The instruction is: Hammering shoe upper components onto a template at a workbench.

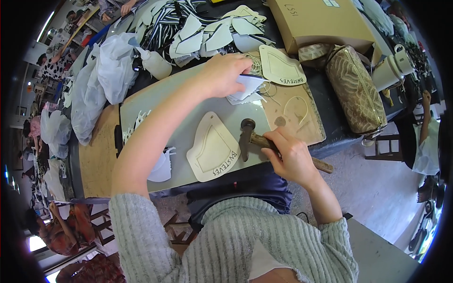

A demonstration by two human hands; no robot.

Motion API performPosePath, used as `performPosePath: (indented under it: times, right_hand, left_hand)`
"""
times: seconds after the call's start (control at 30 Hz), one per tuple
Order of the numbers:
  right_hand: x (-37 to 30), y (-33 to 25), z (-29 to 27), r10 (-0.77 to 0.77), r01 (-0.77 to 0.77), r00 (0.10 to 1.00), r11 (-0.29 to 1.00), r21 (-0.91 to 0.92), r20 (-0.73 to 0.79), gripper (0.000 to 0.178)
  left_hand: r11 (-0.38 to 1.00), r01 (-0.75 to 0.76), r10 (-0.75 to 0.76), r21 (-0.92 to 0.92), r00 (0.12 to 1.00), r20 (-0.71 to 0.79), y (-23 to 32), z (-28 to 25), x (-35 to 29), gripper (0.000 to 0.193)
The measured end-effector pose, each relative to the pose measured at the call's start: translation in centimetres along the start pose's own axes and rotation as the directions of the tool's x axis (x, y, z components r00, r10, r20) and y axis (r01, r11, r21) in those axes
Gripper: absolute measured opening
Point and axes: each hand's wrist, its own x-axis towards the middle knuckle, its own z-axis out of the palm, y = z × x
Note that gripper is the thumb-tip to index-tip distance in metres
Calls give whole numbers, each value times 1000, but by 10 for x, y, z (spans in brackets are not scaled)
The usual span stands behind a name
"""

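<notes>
My left hand (226, 75) reaches across to the far side of the work board, its fingers curled over a small stack of white cut pieces (246, 88) with a dark edge. The fingertips are partly hidden. Beside them lies a bundle of pale cord (256, 65). My right hand (293, 155) is wrapped round the wooden handle of a hammer (246, 137), whose dark metal head rests over the grey board (181, 111). Left of the hammer head lies a cream pattern template (212, 150) with black lettering. A second cream template (282, 66) lies beyond, right of my left hand.
White strap pieces (163, 167) lie under my left forearm. White bottle (155, 63) and plastic bags (115, 66) stand at the left. Piled pale cut pieces (219, 37) lie at the back. A cardboard box (321, 23), patterned pouch (355, 92) and white flask (392, 70) stand at the right.
</notes>
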Motion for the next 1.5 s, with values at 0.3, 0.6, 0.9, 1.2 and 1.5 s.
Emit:
performPosePath:
  times: [0.3,0.6,0.9,1.2,1.5]
  right_hand:
    - [-1,-6,3,28,-27,999,999,-18,24,23]
    - [14,-7,7,35,-33,999,993,-110,14,22]
    - [5,-22,4,-67,116,967,975,-191,245,22]
    - [5,-10,0,40,-44,975,999,12,220,20]
    - [9,-10,6,40,-39,974,999,-10,222,27]
  left_hand:
    - [775,158,-390,-612,882,-267,24,-3,-89,21]
    - [482,250,-698,-840,689,-195,72,67,-195,38]
    - [505,288,-725,-813,653,-220,53,54,-176,36]
    - [485,235,-679,-843,708,-193,88,76,-189,45]
    - [717,416,-664,-560,652,-366,96,79,-189,52]
